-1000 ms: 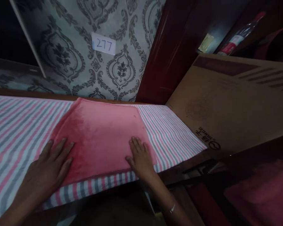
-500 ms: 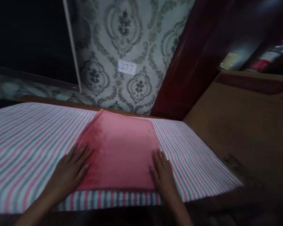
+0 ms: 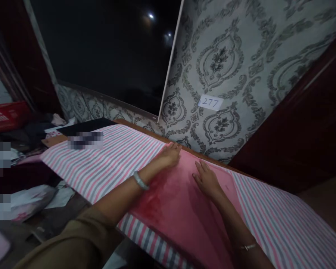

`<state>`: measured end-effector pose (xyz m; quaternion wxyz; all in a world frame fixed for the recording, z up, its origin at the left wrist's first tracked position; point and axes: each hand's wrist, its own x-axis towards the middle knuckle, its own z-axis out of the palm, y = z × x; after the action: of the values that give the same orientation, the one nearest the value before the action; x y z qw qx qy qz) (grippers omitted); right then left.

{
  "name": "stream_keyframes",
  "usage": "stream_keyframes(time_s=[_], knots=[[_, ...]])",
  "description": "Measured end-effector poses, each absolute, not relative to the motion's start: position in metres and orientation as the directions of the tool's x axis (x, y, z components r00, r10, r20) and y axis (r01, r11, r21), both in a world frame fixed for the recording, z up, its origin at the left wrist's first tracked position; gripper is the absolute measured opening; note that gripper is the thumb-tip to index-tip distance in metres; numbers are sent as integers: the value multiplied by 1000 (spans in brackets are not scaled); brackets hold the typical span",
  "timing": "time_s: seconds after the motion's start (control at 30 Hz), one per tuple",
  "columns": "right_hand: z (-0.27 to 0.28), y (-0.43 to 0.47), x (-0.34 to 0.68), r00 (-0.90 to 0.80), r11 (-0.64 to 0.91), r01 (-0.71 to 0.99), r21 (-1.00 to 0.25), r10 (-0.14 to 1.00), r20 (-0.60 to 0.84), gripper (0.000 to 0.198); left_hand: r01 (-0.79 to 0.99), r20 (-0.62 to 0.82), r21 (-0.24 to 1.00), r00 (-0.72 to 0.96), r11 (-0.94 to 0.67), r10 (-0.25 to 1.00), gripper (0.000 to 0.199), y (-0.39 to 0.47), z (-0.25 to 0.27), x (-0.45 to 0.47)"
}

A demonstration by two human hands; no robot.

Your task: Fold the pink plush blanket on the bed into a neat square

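Note:
A pink cloth (image 3: 173,201) lies spread on a striped cover (image 3: 100,160), with a darker red area along its left side. My left hand (image 3: 172,154) rests at the far left corner of the cloth, fingers extended over its edge and partly hidden from view. Over the far middle part of the cloth, my right hand (image 3: 208,181) is open with its fingers apart. A shadow falls on the cloth beneath my right arm; whether that hand touches the fabric, I cannot tell.
A large dark television (image 3: 109,48) hangs on the patterned wall (image 3: 184,74), beside a paper label (image 3: 211,102) reading 277. A dark object and a blurred-out item lie at the cover's far left. Plastic bags (image 3: 33,200) and a red container (image 3: 8,116) are at left.
Both hands have moved from the near sides of the pink cloth toward its far edge, the left to the far left corner. The view has turned left.

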<state>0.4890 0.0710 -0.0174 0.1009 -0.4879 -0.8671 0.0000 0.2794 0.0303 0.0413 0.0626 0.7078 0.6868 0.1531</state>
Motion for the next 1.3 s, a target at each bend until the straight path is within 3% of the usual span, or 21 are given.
stream_keyframes(time_s=[0.2,0.43,0.57,0.7,0.8,0.93,1.03,1.1,1.2,1.3], knots=[[-16,81,436,-521,528,843,-102,849,83,55,933,81,316,-206,171,975,57,52,-14,272],[-57,107,459,-523,524,851,-28,852,25,55,924,67,320,-241,207,968,59,55,-43,263],[-70,137,524,-329,329,944,5,943,42,59,915,53,332,-262,231,963,61,58,-44,263],[-84,159,596,-20,17,987,-163,1000,-17,69,910,53,338,-275,242,960,61,57,-45,263],[-90,167,625,94,-103,969,-225,994,-52,72,910,69,335,-282,244,957,59,58,-45,263],[-77,152,610,74,-65,982,-175,996,47,67,914,86,325,-283,242,955,58,59,-43,262],[-57,125,571,-141,158,979,-126,981,133,62,921,92,315,-271,231,958,58,59,-40,261],[-47,109,547,-285,296,950,-96,952,110,60,926,92,305,-261,223,961,58,60,-37,261],[-43,96,537,-238,238,964,-114,971,20,58,935,84,288,-241,208,967,59,62,-33,260],[-51,90,558,-52,47,978,-203,998,-22,62,944,95,266,-225,193,970,59,66,-31,260]])
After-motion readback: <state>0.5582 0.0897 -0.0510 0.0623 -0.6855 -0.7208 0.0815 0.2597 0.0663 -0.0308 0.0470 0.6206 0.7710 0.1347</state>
